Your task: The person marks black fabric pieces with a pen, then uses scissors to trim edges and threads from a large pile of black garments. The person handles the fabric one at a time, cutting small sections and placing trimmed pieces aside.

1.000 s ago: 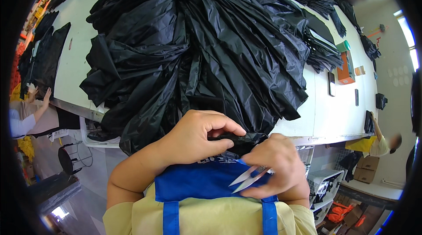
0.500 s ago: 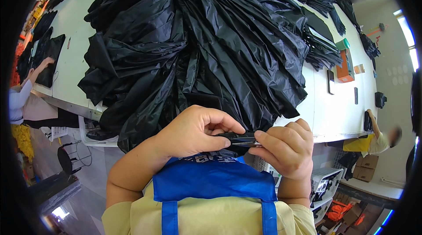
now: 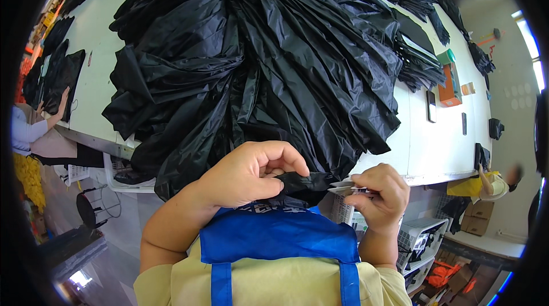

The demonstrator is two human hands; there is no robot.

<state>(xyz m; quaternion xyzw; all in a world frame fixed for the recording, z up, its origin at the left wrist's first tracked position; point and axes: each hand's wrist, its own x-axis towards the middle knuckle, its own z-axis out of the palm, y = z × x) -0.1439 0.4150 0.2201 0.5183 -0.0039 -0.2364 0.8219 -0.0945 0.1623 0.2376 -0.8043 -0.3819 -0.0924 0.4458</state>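
Observation:
A large heap of glossy black fabric lies gathered in folds on the table in front of me. My left hand is closed on the near edge of this fabric, thumb and fingers curled around it. Just right of it, my right hand grips small metal thread snips. Their pale blades point left, by the end of the held cloth. The handle is mostly hidden inside my fingers.
The white table bears folded black pieces, a phone and an orange box at right. White baskets stand below. One co-worker's hand rests on black cloth at left; another person is at right.
My right hand has drawn the snips a little right and down, away from the fabric edge. My left hand stays on the cloth. The left co-worker's hand has moved down the black pieces.

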